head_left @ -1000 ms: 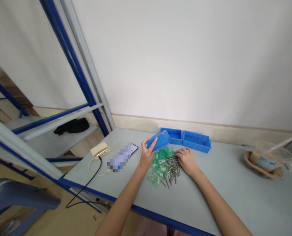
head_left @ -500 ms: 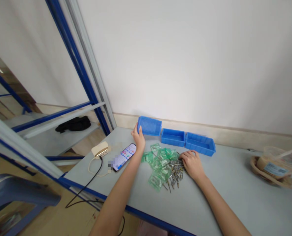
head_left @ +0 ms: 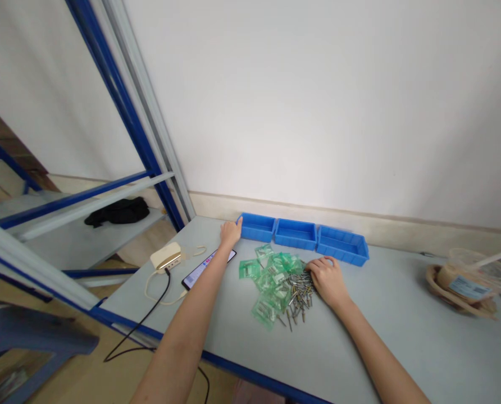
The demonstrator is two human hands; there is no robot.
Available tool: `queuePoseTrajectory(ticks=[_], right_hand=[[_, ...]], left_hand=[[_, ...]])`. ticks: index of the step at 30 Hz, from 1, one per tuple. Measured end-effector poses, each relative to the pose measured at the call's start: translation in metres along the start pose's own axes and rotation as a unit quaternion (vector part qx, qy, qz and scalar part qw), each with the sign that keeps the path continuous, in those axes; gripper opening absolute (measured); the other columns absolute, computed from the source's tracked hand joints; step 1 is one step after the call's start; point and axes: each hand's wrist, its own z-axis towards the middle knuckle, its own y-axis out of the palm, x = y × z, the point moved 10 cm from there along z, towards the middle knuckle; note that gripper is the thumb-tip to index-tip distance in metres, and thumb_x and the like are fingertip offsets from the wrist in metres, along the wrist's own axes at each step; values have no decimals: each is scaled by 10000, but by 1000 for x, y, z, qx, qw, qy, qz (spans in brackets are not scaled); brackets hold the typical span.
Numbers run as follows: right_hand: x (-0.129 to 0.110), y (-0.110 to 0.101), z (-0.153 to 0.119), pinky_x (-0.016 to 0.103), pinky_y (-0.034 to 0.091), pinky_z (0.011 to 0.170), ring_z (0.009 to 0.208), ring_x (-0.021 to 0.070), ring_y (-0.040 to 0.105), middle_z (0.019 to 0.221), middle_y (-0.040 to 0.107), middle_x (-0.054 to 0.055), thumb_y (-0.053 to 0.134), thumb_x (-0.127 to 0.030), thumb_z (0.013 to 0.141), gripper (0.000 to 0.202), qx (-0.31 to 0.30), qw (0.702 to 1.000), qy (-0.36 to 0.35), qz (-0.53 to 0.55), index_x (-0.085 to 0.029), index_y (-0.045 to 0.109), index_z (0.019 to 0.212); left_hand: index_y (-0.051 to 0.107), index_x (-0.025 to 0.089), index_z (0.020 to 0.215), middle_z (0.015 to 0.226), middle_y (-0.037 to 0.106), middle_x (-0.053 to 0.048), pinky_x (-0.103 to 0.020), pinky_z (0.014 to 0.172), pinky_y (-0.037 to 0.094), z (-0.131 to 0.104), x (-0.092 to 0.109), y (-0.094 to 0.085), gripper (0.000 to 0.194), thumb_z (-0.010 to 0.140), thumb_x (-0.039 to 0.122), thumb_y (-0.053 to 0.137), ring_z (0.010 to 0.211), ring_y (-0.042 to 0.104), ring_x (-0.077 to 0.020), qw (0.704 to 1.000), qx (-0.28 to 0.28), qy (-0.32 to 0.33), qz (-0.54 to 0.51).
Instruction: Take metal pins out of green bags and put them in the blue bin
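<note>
My left hand (head_left: 231, 232) is closed on the left end of a blue tray (head_left: 257, 227), which sits flat by the wall. A second blue tray (head_left: 295, 233) and a third blue tray (head_left: 343, 245) stand to its right in a row. My right hand (head_left: 324, 273) rests on the table with bent fingers, at the right edge of a pile of metal bits (head_left: 300, 292); whether its fingertips hold one is hidden. Green plastic packets (head_left: 271, 280) lie left of the bits, partly overlapping them.
A phone (head_left: 195, 274) lies partly under my left forearm. Left of it is a cream box (head_left: 166, 256) with cables. A plastic cup (head_left: 465, 280) in a brown holder stands at the right. A blue-and-grey frame (head_left: 149, 163) rises at the left.
The left tray has gone from tilted up to flat in line with the others, my left hand lowering with it. My right hand has stayed by the metal bits.
</note>
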Motion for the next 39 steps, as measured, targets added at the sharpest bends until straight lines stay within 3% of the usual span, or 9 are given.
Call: queuePoseTrajectory(ticks=[2, 6, 9, 11, 14, 17, 26, 32, 39], right_hand=[[0, 0, 0, 337, 230, 908, 824, 157, 557, 812, 671, 19, 407, -57, 858, 289, -1, 1000, 3, -2, -204, 651, 810], [0, -1, 0, 339, 234, 900, 829, 161, 560, 810, 673, 20, 423, -61, 853, 272, -5, 1000, 6, 6, -201, 652, 809], [-2, 0, 1, 340, 233, 905, 830, 163, 557, 803, 671, 18, 426, -54, 847, 265, -5, 1000, 1, 12, -197, 645, 807], [-2, 1, 1, 339, 233, 905, 826, 163, 555, 802, 670, 17, 424, -46, 842, 265, -4, 1000, 0, 11, -194, 640, 804], [-1, 2, 1, 339, 234, 902, 823, 165, 552, 800, 668, 16, 416, -42, 843, 268, -6, 1000, 3, 13, -193, 634, 799], [-1, 3, 0, 346, 225, 913, 819, 170, 548, 803, 668, 16, 411, -49, 848, 268, -12, 1000, 3, 15, -192, 633, 805], [-1, 1, 1, 346, 220, 912, 827, 171, 544, 804, 663, 22, 408, -53, 839, 266, -14, 1000, 0, 10, -194, 632, 811], [-1, 3, 0, 350, 220, 917, 836, 174, 545, 822, 667, 30, 407, -52, 839, 268, -16, 1000, -3, 8, -193, 634, 825], [0, 5, 0, 364, 211, 932, 847, 183, 533, 837, 663, 34, 401, -75, 856, 259, -33, 999, 4, 13, -189, 634, 844]], left_hand=[[565, 157, 1094, 1144, 562, -102, -421, 872, 464, 0, -3, -12, 303, 896, 375, 493, 1028, 545, -218, 1000, 1, 15, 23], [623, 164, 965, 1140, 578, -129, -471, 957, 358, -16, -15, -55, 373, 915, 435, 371, 1142, 449, -290, 997, 8, 62, 54], [571, 205, 1094, 1179, 586, -64, -422, 1003, 327, -52, -26, -84, 383, 920, 436, 319, 1151, 457, -239, 992, 9, 113, 58], [434, 209, 1275, 1180, 597, -55, -404, 990, 347, -85, -28, -93, 458, 916, 467, 313, 1133, 493, -223, 985, 8, 167, 42], [249, 197, 1389, 1180, 610, -71, -408, 990, 354, -124, -40, -90, 594, 895, 510, 356, 1145, 510, -234, 981, -35, 189, 33], [219, 191, 1403, 1213, 598, -82, -431, 1031, 308, -140, -52, -82, 619, 897, 524, 343, 1222, 453, -244, 977, -66, 195, 55], [324, 201, 1369, 1383, 438, -89, -440, 1104, 211, -133, -66, -72, 525, 928, 476, 255, 1266, 392, -225, 972, -86, 194, 103], [371, 231, 1338, 1368, 451, -59, -477, 1136, 27, -134, -66, -62, 466, 948, 408, 187, 1287, 362, -196, 965, -119, 207, 106], [391, 243, 1329, 1362, 459, -47, -504, 1121, -41, -133, -66, -58, 468, 945, 399, 174, 1273, 376, -199, 962, -123, 216, 112]])
